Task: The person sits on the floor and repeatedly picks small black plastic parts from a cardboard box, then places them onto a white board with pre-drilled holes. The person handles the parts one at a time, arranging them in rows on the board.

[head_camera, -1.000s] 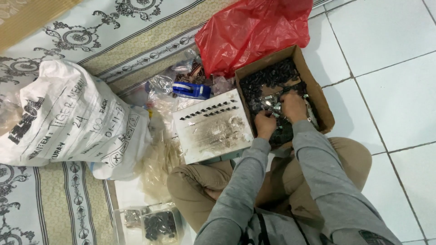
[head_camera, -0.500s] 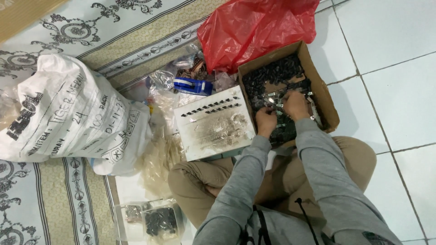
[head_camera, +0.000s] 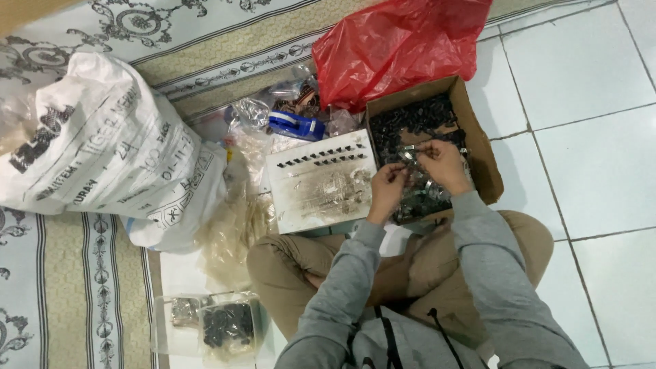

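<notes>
My left hand [head_camera: 387, 188] and my right hand [head_camera: 443, 164] meet over an open cardboard box [head_camera: 481, 158] filled with several small dark and silvery metal parts [head_camera: 410, 126]. Both hands pinch a small shiny metal piece [head_camera: 408, 154] between their fingertips, just above the box's contents. To the left of the box lies a white flat board [head_camera: 321, 188] with two rows of small dark parts set along its top edge. I sit cross-legged in tan trousers and grey sleeves.
A red plastic bag [head_camera: 396, 44] lies behind the box. A large white printed sack [head_camera: 102, 147] rests on the patterned rug at left. A blue tape dispenser [head_camera: 295, 126] and clear plastic bags [head_camera: 239, 225] lie between; small bagged parts [head_camera: 219, 324] lie near my knee. White floor tiles at right.
Both hands have lifted slightly from the box's parts and drawn together on a small shiny piece. The camera view has shifted a little.
</notes>
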